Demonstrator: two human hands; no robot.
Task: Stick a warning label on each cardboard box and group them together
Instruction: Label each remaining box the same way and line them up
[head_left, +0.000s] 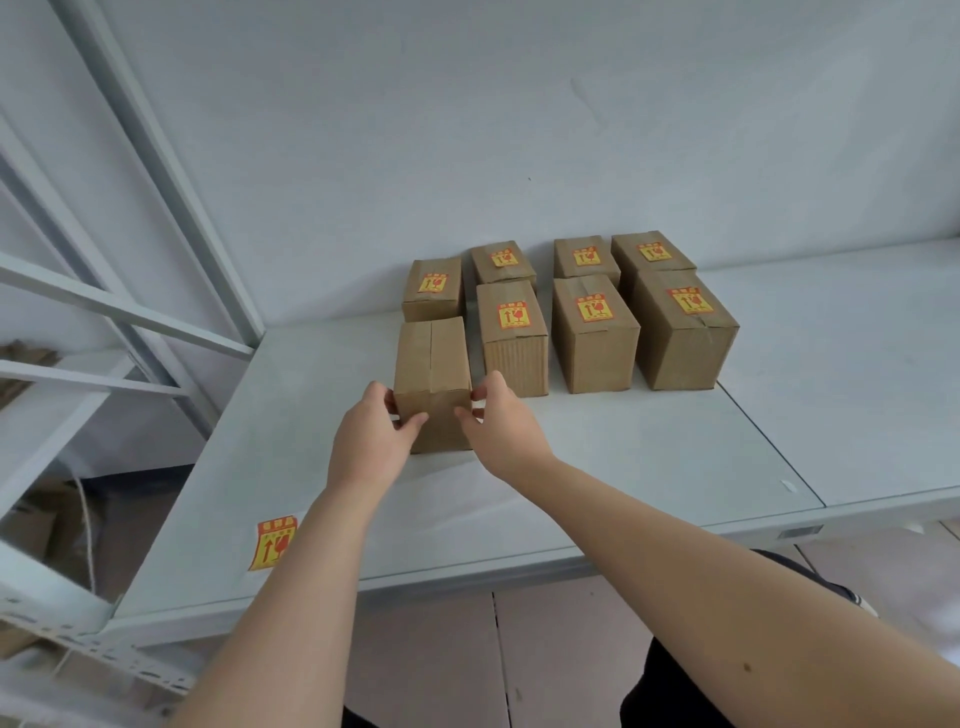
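Note:
A plain cardboard box (432, 364) with no label stands on the white table (623, 457), at the front left of a group of boxes. My left hand (371, 441) grips its near left corner and my right hand (501, 428) grips its near right corner. Behind and to the right stand several labelled boxes (595, 332) in two rows, each with a yellow and red warning label on top. One loose warning label (272, 543) lies flat near the table's front left edge.
A white metal shelf frame (104, 312) rises at the left, with cardboard pieces behind it. A white wall stands directly behind the boxes. The table's front edge runs below my forearms, with tiled floor beneath.

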